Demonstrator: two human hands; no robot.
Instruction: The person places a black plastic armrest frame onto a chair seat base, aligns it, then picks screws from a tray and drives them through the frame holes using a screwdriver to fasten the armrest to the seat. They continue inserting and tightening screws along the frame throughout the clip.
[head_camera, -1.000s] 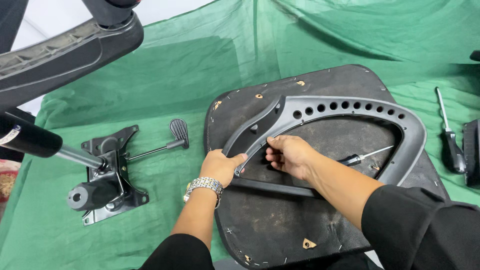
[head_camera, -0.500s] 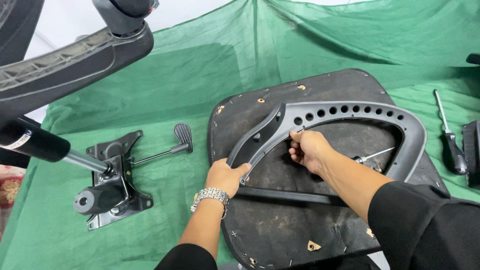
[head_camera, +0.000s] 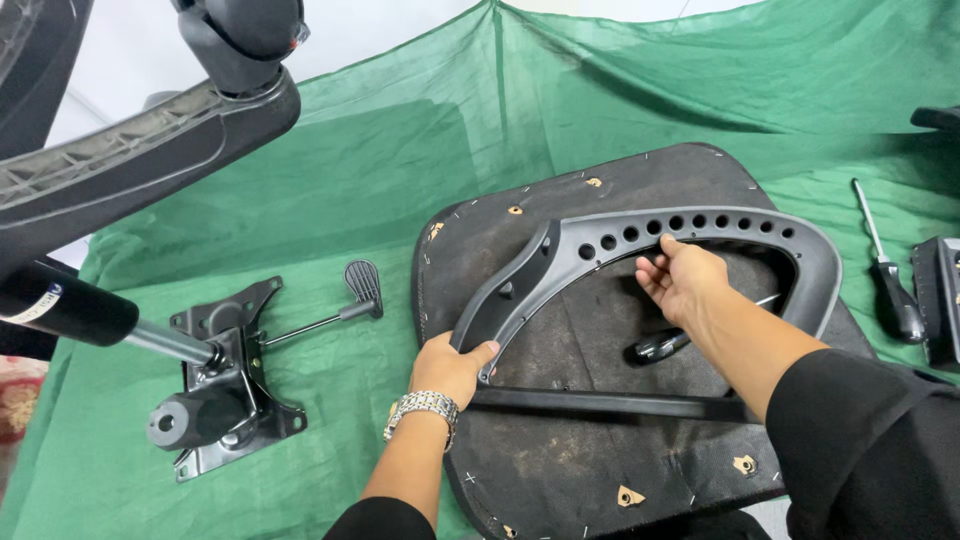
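While both hands work the frame, the scene reads as follows:
Left hand: the left hand (head_camera: 452, 368), a metal watch (head_camera: 424, 408) on its wrist, is clenched around the lower left corner of the grey plastic chair frame (head_camera: 815, 262), at about 7 o'clock on the frame.
Right hand: the right hand (head_camera: 682, 278) grasps the frame's upper bar from inside the opening, fingers curled under the row of round holes at about 12 o'clock.
Frame: it lies flat on the black seat base (head_camera: 560, 470), which rests underside up on the green cloth (head_camera: 400, 160).
Under the right forearm: a black-handled screwdriver (head_camera: 660, 345) lies on the seat base inside the frame's opening.
At 9 o'clock of the seat base: a black metal tilt mechanism (head_camera: 225, 395) with its lever (head_camera: 362, 280) lies on the cloth.
At 3 o'clock: a second screwdriver (head_camera: 893, 290) lies on the cloth, well apart from the hands.
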